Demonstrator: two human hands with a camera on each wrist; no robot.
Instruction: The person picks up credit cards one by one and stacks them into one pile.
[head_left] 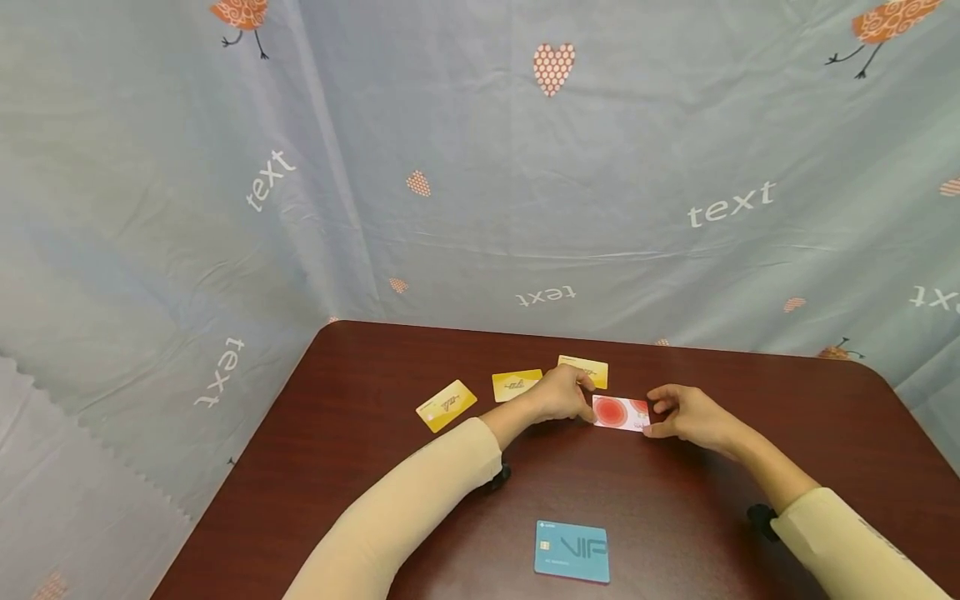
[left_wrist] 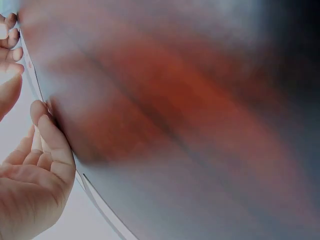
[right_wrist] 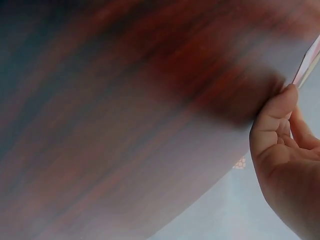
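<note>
A white card with red circles (head_left: 621, 413) is between my two hands toward the back of the table. My left hand (head_left: 558, 393) pinches its left end, thumb at the near corner. At the right end, my right hand (head_left: 693, 417) holds it with the thumb on the near corner and the forefinger by the far one. In the right wrist view, the card (right_wrist: 307, 62) shows as a thin slanted strip beyond the right thumb tip. The left wrist view catches the left hand (left_wrist: 42, 175) and the other hand's fingertips. A yellow card (head_left: 596, 371) lies just behind the left fingers.
Two more yellow cards, one middle (head_left: 513, 386) and one tilted at the left (head_left: 447, 406), lie on the dark red-brown table (head_left: 360, 358). A blue VIP card (head_left: 572, 552) lies near the front. A patterned grey-blue cloth (head_left: 465, 225) hangs behind the table.
</note>
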